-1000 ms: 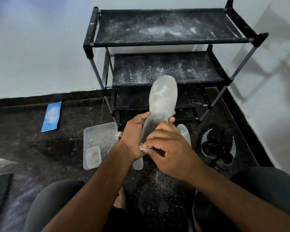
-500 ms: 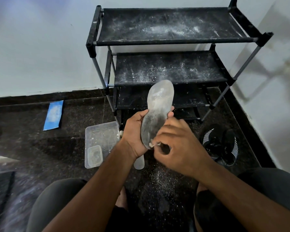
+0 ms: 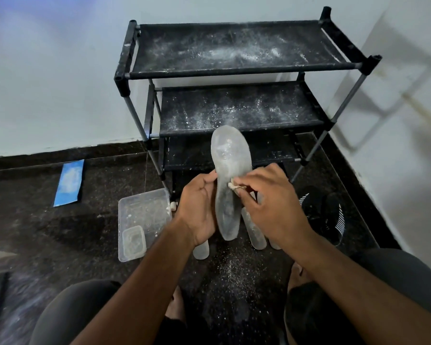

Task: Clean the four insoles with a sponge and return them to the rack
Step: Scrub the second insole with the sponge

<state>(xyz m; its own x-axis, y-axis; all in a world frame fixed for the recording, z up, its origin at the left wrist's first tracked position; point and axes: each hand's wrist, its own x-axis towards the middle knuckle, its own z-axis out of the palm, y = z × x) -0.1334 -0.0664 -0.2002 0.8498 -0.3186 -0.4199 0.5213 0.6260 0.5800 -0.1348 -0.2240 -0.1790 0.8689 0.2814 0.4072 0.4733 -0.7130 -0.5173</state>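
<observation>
Head view: a black three-shelf rack (image 3: 237, 58), dusted white, stands in the corner on the dark floor (image 3: 60, 232). Before it, an upright grey insole (image 3: 228, 180) is gripped along its left edge by the left hand (image 3: 199, 210). The right hand (image 3: 271, 202) pinches a small sponge (image 3: 235, 186) against the insole's middle. Other insoles (image 3: 255, 232) lie on the floor below.

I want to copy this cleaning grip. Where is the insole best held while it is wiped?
Probably at the narrow heel half, from the left edge. The insole stands nearly upright, toe up, and the left hand holds its lower part from that side, leaving the face open to the right hand, which pinches the sponge against it.
</observation>
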